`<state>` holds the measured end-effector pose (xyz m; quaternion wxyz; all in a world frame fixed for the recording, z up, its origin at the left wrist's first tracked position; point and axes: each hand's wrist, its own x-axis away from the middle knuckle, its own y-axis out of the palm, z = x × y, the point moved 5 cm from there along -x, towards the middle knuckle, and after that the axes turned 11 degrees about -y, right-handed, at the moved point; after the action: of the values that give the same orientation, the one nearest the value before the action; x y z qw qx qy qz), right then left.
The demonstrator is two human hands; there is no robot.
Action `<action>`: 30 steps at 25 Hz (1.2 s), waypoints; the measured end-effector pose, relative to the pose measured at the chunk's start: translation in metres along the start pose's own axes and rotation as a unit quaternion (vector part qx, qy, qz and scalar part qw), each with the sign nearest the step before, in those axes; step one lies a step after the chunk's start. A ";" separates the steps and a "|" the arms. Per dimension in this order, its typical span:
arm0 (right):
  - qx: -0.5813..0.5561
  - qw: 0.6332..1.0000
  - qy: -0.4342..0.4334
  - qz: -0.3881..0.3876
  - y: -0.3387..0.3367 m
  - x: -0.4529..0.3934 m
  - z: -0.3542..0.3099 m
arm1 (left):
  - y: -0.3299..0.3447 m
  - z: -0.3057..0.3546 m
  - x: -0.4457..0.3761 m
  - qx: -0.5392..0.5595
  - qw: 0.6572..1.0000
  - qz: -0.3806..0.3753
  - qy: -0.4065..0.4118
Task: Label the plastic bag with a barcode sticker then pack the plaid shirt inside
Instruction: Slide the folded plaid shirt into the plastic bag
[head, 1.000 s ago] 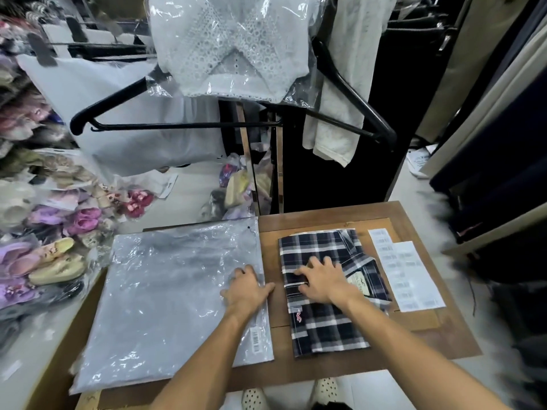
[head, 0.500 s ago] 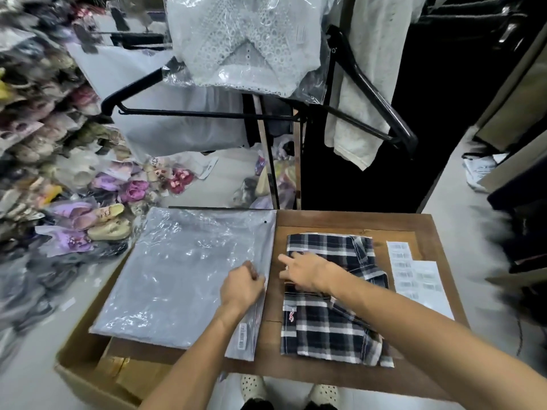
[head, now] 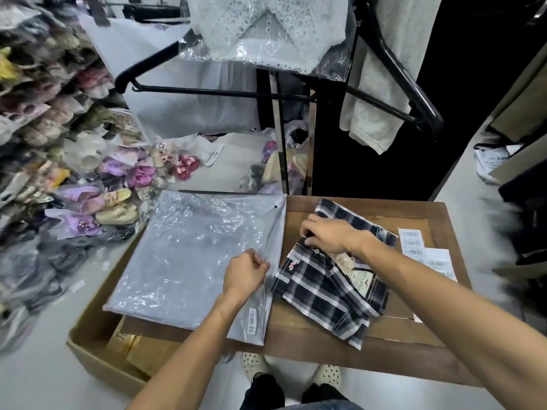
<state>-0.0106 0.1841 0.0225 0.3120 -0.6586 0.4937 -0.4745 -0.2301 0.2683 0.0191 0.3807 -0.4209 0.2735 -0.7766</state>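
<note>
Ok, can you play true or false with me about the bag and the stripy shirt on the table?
1. The barcode sticker is already on the plastic bag. True.
2. The plaid shirt is inside the bag. False: it lies on the wooden table, right of the bag.
3. The left hand pinches the bag's right edge. True.
4. The right hand holds the sheet of labels. False: it grips the shirt near its collar.
5. The bag is red. False: it is clear.
</note>
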 end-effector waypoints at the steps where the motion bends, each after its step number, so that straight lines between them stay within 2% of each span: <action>1: -0.003 1.000 0.017 0.011 -0.001 -0.001 0.002 | -0.001 -0.001 0.001 0.001 1.000 -0.003 0.006; 9: -0.091 0.985 0.141 0.039 0.013 -0.025 -0.016 | 0.003 0.000 0.001 0.011 0.997 -0.074 0.022; 13: -0.266 0.937 0.201 0.103 0.013 -0.039 -0.006 | 0.012 -0.002 0.003 0.040 0.990 -0.137 0.020; 16: -0.328 0.897 0.252 0.159 0.016 -0.043 0.006 | 0.018 -0.006 0.005 0.061 0.983 -0.173 0.007; 17: -0.318 0.897 0.264 0.156 0.017 -0.044 0.009 | 0.020 -0.008 0.005 0.067 0.982 -0.178 0.005; 19: -0.248 0.920 0.277 0.122 0.015 -0.043 0.014 | 0.023 -0.009 0.004 0.070 0.981 -0.181 0.005; 22: -0.161 0.950 0.262 0.063 0.008 -0.038 0.025 | 0.024 -0.011 0.001 0.068 0.983 -0.170 0.009; 26: -0.014 0.963 0.267 -0.029 0.003 -0.019 0.047 | 0.024 -0.017 -0.003 0.077 0.985 -0.154 0.011; 28: -0.018 0.967 0.254 -0.024 0.008 -0.012 0.054 | 0.026 -0.020 -0.006 0.071 0.986 -0.152 0.009; 30: -0.108 0.968 0.224 -0.016 0.017 -0.008 0.057 | 0.028 -0.023 -0.007 0.059 0.986 -0.156 0.005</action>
<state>0.0365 0.1831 -0.0149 0.1125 -0.5731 0.5885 -0.5590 -0.2369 0.2608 -0.0167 0.2783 -0.4315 0.1599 -0.8431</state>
